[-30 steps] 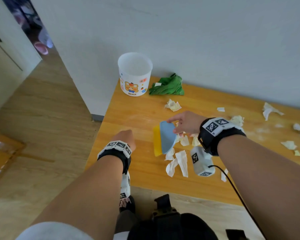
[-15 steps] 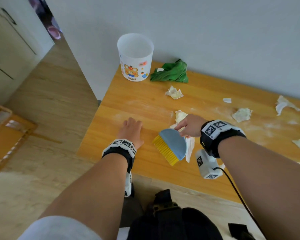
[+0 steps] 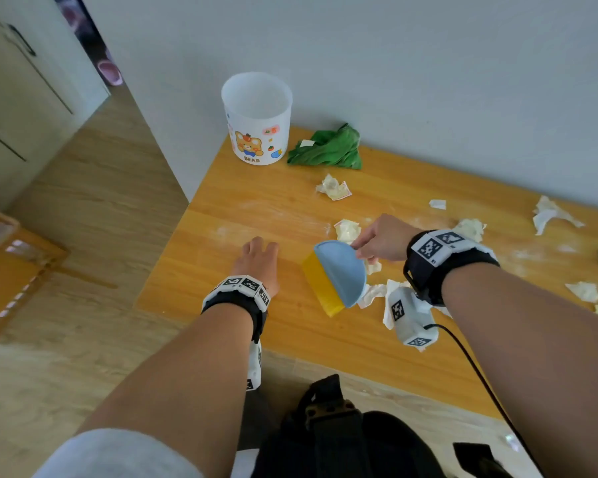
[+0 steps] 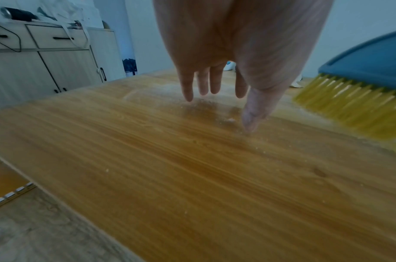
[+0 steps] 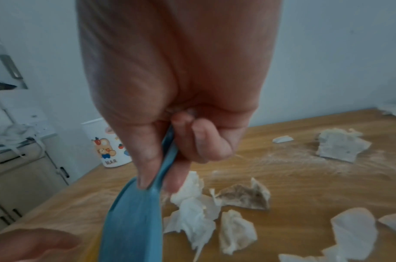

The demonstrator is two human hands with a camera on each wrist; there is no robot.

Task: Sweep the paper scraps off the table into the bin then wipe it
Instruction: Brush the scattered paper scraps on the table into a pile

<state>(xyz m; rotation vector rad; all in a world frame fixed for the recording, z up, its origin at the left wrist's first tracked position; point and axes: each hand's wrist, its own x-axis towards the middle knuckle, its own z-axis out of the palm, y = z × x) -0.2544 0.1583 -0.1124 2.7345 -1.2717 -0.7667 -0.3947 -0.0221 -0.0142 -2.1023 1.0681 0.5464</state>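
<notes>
My right hand (image 3: pixel 380 241) (image 5: pixel 170 150) grips a blue hand brush (image 3: pixel 340 272) (image 5: pixel 134 218) with yellow bristles (image 3: pixel 320 288) (image 4: pixel 358 111), held on the wooden table (image 3: pixel 256 215) just left of a heap of white paper scraps (image 3: pixel 370 291) (image 5: pixel 192 216). My left hand (image 3: pixel 259 263) (image 4: pixel 217 83) lies flat on the table left of the brush, fingers straight, holding nothing. More scraps (image 3: pixel 334 188) lie scattered to the right. The white bin (image 3: pixel 258 119) (image 5: pixel 107 145) with a bear print stands at the far left corner, beside a crumpled green cloth (image 3: pixel 328 150).
The table's left edge and front edge drop to a wooden floor (image 3: pixel 94 208). A grey wall (image 3: pixel 394 63) runs along the table's back. Pale cabinets (image 4: pixel 46 58) stand to the left, and a wooden frame (image 3: pixel 11 267) lies on the floor.
My left hand went from a fist at the table's edge to flat on the table. The brush swung down and left off the scraps, then turned more upright.
</notes>
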